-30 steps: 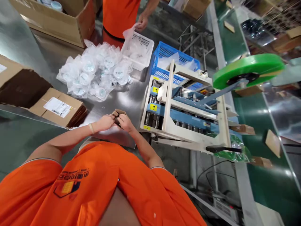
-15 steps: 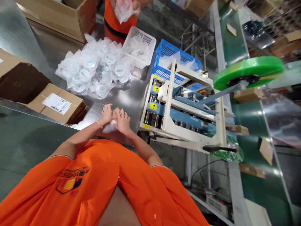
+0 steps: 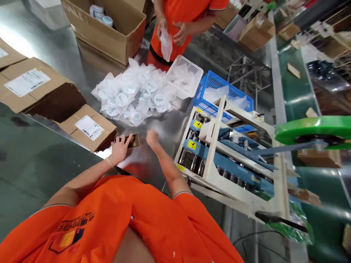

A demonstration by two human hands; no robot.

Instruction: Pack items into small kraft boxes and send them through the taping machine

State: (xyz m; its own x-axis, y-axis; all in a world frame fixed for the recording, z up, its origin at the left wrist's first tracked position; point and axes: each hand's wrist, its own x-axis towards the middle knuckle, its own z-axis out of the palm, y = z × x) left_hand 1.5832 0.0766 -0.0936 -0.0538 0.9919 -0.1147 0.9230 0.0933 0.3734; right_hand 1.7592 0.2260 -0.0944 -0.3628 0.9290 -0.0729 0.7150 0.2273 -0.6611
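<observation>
My left hand grips a small brown cardboard box near the table's front edge, its fingers over the left end. The box is open at the top, and its inside is too dark to make out. My right hand, blurred by motion, is just right of the box and apart from it; its fingers do not show clearly. Beyond both hands lies a heap of clear plastic bags holding round, white-lidded items. A stack of flattened cardboard boxes with a label lies to the left of my left hand.
A taping machine with rollers stands right of the metal table. Behind it are a white basket and a blue crate. A large carton sits at the back left. A co-worker's hands hold a clear bag.
My right hand has come off the small box and moved to its right. The box now shows an open top. The camera view has shifted left.
</observation>
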